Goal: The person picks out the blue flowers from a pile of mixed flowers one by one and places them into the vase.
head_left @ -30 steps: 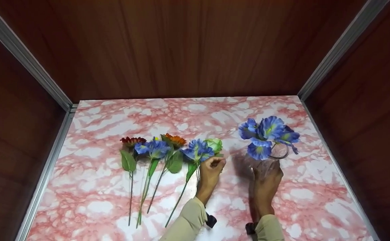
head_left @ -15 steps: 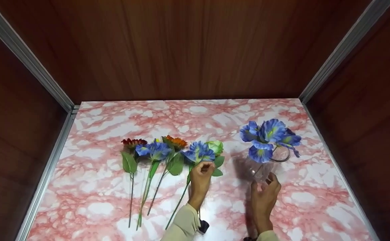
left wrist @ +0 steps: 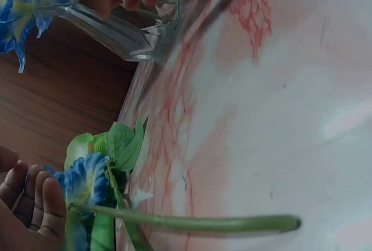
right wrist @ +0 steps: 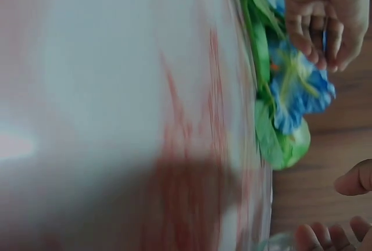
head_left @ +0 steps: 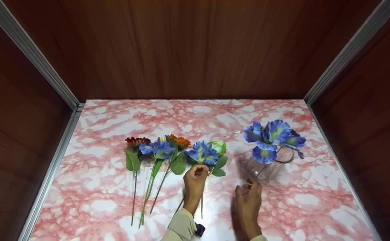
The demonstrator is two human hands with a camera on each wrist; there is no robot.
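My left hand (head_left: 195, 184) is right at the blue flower (head_left: 203, 154), its loosely bent fingers overlapping the base of the bloom. In the left wrist view a gap shows between thumb and fingers, and a thick green stem (left wrist: 192, 222) runs past them. Just behind that bloom lies a pale green flower (head_left: 219, 147) with leaves. My right hand (head_left: 250, 199) is in front of the clear glass vase (head_left: 263, 172), apart from it, fingers relaxed and holding nothing. Blue flowers (head_left: 277, 132) stand in the vase, leaning over its rim.
Left of my hands lie a dark red flower (head_left: 138, 141), another blue flower (head_left: 159, 149) and an orange flower (head_left: 180, 141), stems pointing toward me. The pink marbled tabletop (head_left: 104, 204) is bounded by brown wood-look panels (head_left: 195, 50) with metal edge strips.
My right hand has let go of the vase and come toward me and to the left. My left hand has shifted left from beside the green flower to the blue one.
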